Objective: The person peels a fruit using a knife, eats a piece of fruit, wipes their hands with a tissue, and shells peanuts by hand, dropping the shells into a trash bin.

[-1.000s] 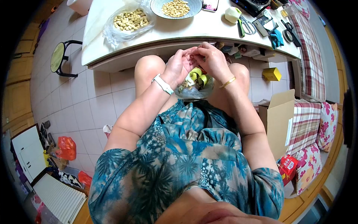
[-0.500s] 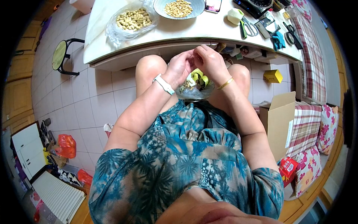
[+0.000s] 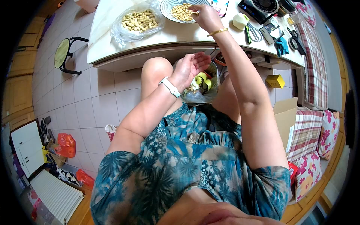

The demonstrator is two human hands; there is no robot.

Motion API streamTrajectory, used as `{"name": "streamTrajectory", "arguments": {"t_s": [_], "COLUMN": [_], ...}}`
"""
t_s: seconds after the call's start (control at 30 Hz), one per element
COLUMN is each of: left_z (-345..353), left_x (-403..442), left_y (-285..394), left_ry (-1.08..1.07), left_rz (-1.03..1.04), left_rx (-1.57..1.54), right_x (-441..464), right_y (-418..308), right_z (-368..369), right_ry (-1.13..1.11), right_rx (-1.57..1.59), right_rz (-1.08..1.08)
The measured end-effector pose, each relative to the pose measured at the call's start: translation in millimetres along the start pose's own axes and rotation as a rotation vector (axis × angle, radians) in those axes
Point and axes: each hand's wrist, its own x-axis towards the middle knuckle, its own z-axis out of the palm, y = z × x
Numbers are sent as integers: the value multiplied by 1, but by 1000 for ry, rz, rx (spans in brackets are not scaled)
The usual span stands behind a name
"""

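Note:
Over the right part of a striped bowl (image 3: 167,14) of shelled peanuts (image 3: 181,12) is my right hand (image 3: 207,18), its fingers pinched together and pointing down at the kernels. What lies between the fingertips is too small to make out. My left hand (image 3: 190,67) is open, palm up with fingers stretched out, above a clear plastic bag (image 3: 200,98) between my knees. Green peels (image 3: 202,82) and bits of shell lie in that bag. To the left of the bowl, unshelled peanuts (image 3: 139,21) fill an opened plastic bag (image 3: 122,35) on the table.
On the table (image 3: 101,47), right of the bowl, are a phone (image 3: 220,6), a peeled fruit (image 3: 240,21), a green-handled peeler (image 3: 248,34), scissors (image 3: 293,37) and a small fan (image 3: 264,5). A stool (image 3: 63,54) stands left; a cardboard box (image 3: 285,116) sits at my right.
My hands were together above the bag of peels. The right hand has moved forward to the bowl of shelled peanuts, while the left stayed low and opened its fingers.

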Motion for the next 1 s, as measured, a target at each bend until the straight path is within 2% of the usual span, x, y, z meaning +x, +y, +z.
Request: {"name": "streamTrajectory", "arguments": {"t_s": [0.03, 0.07, 0.13, 0.2, 0.33, 0.37, 0.5, 0.57, 0.8, 0.93, 1.0], "left_z": [0, 0, 0, 2, 5, 8, 10, 9, 3, 1, 0], "left_x": [0, 1, 0, -2, -2, -3, -1, 2, 11, 9, 8], "left_y": [0, 0, 2, 3, 5, 5, -1, -2, -13, -13, -15], "left_ry": [-8, -17, -21, -26, -14, -13, -4, -7, -42, -58, -17], "left_rz": [7, 15, 31, 41, 52, 42, 52, 71, 95, 64, 51], "left_rx": [-24, -49, -74, -97, -97, -107, -79, -73, 13, 3, -23], "right_x": [-11, -23, -55, -104, -172, -179, -188, -186, -188, -186, -181], "right_y": [-7, -13, -26, -42, -69, -75, -73, -73, -68, -67, -70], "right_z": [-6, -15, -35, -43, -46, -46, -36, -36, -22, -21, -27], "right_ry": [141, 141, 56, -89, -130, -66, -23, -45, 66, 45, 122], "right_rx": [-24, -26, -17, 255, 276, 227, 200, 120, 216, 170, 192], "right_rz": [-76, -78, -44, 105, 122, 81, 73, -11, 8, 4, -25]}}
